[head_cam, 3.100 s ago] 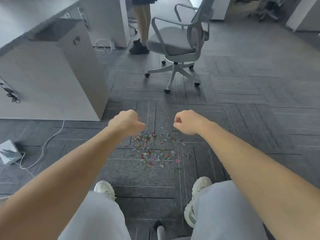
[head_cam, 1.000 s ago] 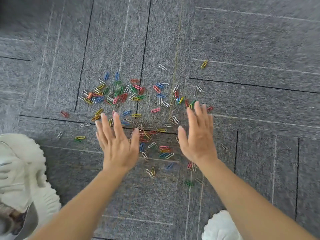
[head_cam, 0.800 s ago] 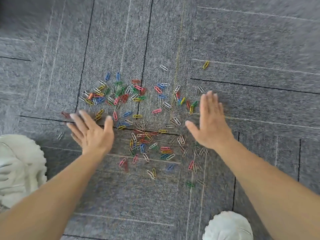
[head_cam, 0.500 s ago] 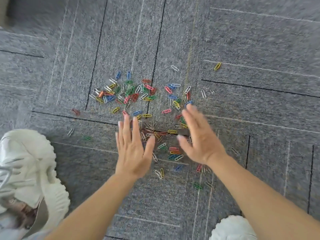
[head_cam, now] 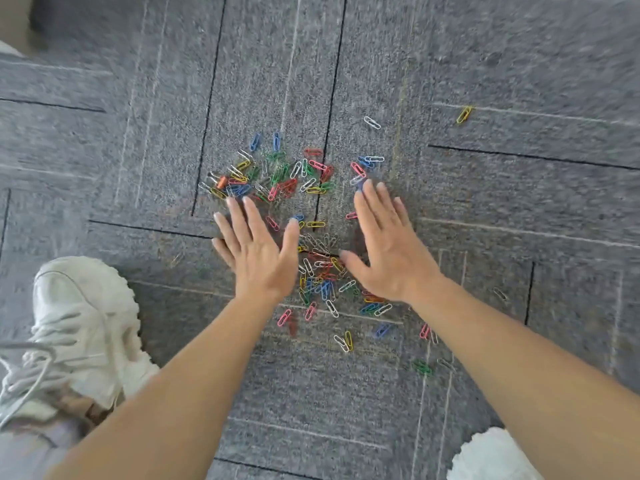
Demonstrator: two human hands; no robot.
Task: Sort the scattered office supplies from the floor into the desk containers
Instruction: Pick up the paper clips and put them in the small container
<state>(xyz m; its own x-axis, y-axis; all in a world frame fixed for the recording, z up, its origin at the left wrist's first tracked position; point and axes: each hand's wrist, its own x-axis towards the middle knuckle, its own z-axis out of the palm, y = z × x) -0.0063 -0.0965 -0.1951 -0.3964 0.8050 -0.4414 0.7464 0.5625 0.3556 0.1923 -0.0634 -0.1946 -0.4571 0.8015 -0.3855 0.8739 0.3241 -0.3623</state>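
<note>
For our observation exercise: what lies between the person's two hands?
In the head view, a heap of coloured paper clips lies on the carpet between the left hand and the right hand.

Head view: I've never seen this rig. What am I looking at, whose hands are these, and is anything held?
There is no machine here. A person wears one camera on the head, and it looks down at their own bare arms. The left hand and the right hand are spread flat and open over coloured paper clips scattered on grey carpet. Neither hand holds anything. One yellow clip lies apart at the upper right. The person's white shoes show at the bottom corners.
</note>
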